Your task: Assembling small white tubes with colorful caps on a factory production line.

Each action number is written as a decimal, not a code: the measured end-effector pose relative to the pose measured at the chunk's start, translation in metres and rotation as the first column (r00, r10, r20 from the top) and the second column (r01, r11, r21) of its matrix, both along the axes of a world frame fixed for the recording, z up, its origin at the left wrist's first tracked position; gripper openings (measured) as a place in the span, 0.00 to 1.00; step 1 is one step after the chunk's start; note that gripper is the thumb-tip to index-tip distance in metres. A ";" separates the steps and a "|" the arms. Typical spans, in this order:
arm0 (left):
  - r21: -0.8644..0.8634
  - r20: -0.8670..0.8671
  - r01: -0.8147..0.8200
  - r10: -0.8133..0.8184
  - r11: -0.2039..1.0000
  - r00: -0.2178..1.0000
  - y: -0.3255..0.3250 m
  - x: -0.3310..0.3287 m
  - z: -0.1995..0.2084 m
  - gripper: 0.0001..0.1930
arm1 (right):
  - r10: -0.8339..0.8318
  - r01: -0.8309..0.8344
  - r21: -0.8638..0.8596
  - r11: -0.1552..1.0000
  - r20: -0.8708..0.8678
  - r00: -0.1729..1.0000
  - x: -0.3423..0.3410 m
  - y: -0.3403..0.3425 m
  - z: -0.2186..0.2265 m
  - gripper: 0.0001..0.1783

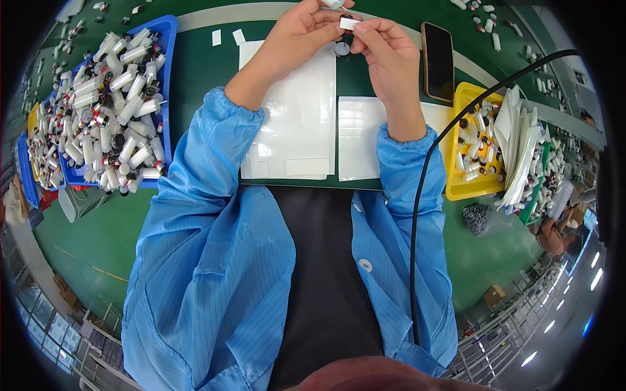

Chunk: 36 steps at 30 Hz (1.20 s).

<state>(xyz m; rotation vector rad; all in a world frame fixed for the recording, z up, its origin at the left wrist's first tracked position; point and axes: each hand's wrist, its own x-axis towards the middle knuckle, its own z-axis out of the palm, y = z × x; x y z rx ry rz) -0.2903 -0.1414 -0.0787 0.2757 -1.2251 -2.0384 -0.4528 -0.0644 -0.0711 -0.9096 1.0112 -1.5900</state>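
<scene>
A: Bench green, pale curved strip along far side; green floor below, bent at rim. Head view.

B: L side?

A: Blue bin, heaped w/ bottles, whitish bodies, some w/ black or red ends.

B: R side?

A: Phone, dark screen up. Yellow bin nearer body, w/ more bottles. Black cable runs over R sleeve.

B: Hands + grip?

A: L hand: fingers closed narrow round a bottle, top edge of view, partly cut off. R hand: thumb + finger pinch white label, close by bottle; can't tell if stuck on.

B: Below?

A: Clear disc btwn hands. White sheets under/near forearms; two slips near L sheet's far corner.
</scene>
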 end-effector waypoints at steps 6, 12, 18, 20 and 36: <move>0.014 0.050 -0.048 0.047 0.999 0.998 0.001 -0.002 -0.004 0.19 | -0.031 0.032 0.032 0.999 -0.049 0.998 0.001 -0.001 -0.004 0.08; 0.029 0.077 0.001 -0.003 1.000 0.997 0.002 -0.001 -0.001 0.16 | -0.082 0.084 0.019 0.996 -0.069 0.994 0.002 -0.001 -0.009 0.09; -0.330 0.316 -0.081 0.191 0.941 0.929 -0.001 0.010 -0.006 0.18 | -0.191 0.193 -0.010 0.981 -0.188 0.963 0.011 0.002 -0.003 0.09; -0.322 0.343 -0.084 0.199 0.943 0.918 0.001 0.011 -0.002 0.17 | -0.200 0.203 -0.006 0.979 -0.211 0.957 0.013 0.004 0.001 0.08; -0.036 0.164 -0.113 0.117 0.993 0.980 -0.002 0.006 -0.001 0.19 | -0.258 0.234 -0.112 0.966 -0.514 0.818 0.013 0.007 -0.007 0.10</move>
